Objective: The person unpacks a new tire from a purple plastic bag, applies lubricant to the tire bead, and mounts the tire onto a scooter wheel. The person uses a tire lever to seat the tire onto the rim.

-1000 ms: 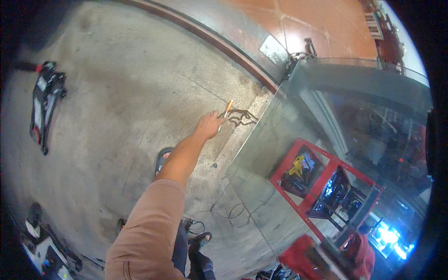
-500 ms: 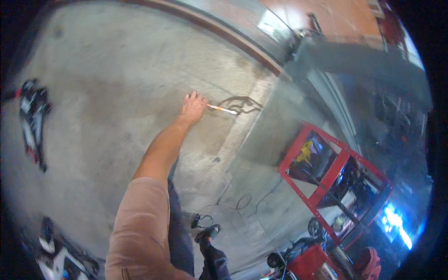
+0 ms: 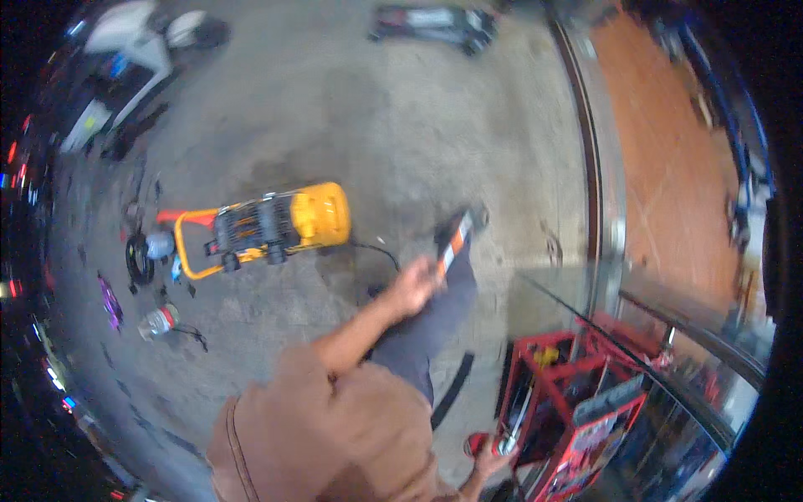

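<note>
My left hand (image 3: 416,285) is closed around a slim orange-and-white banded stick (image 3: 452,244), held out over my leg and dark shoe (image 3: 477,218). Blur hides what kind of stick it is. Low on the right, beside a red metal cart (image 3: 548,402), my right hand (image 3: 493,461) has its fingers wrapped round a tool with a red rounded end (image 3: 475,443) and what looks like a silver shaft (image 3: 520,418). The tool's exact kind is unclear. A yellow item (image 3: 548,355) sits in the cart's top.
A yellow-and-black machine with a tubular handle (image 3: 322,216) lies on the concrete floor to my left. At the far side is a low dark floor jack (image 3: 435,25). A white vehicle-like body (image 3: 130,50) stands far left. A glass panel (image 3: 669,360) borders the right, beyond a floor rail (image 3: 588,151).
My view has swung left, bringing the yellow machine into sight. My left hand still grips the banded stick, now nearer my body. My right hand has come into view beside the red cart.
</note>
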